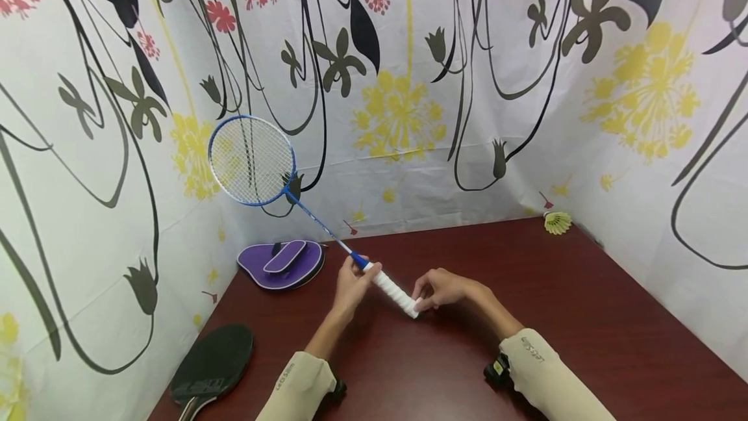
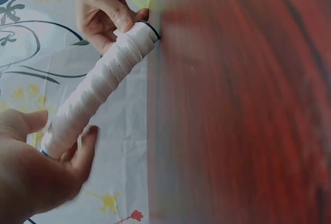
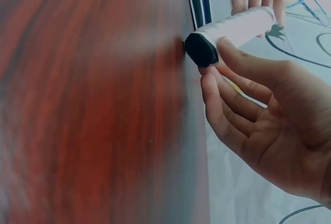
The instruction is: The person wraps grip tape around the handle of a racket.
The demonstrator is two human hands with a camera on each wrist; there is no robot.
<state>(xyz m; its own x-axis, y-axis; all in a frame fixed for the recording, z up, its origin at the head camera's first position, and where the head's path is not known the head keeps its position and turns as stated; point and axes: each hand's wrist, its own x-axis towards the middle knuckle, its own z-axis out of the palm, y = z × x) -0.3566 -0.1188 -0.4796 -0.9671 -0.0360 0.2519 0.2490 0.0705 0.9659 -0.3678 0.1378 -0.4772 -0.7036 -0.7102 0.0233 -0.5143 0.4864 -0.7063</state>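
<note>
A blue badminton racket (image 1: 320,222) is held up at a slant over the table, its strung head to the upper left. White ribbed grip tape (image 1: 393,290) (image 2: 98,87) wraps its handle. My left hand (image 1: 350,286) (image 2: 41,164) holds the top of the handle, just below the blue cone, with the thumb on one side and fingers on the other. At the lower end, my right hand (image 1: 445,288) (image 3: 269,100) pinches the tape between thumb and fingers, beside the black butt cap (image 3: 201,49).
A purple paddle case (image 1: 280,265) lies at the table's back left corner. Nearer on the left is a black table tennis paddle (image 1: 213,362). At the back right sits a yellow shuttlecock (image 1: 557,222). Flower-patterned curtains (image 1: 403,193) enclose the dark red table (image 1: 584,317).
</note>
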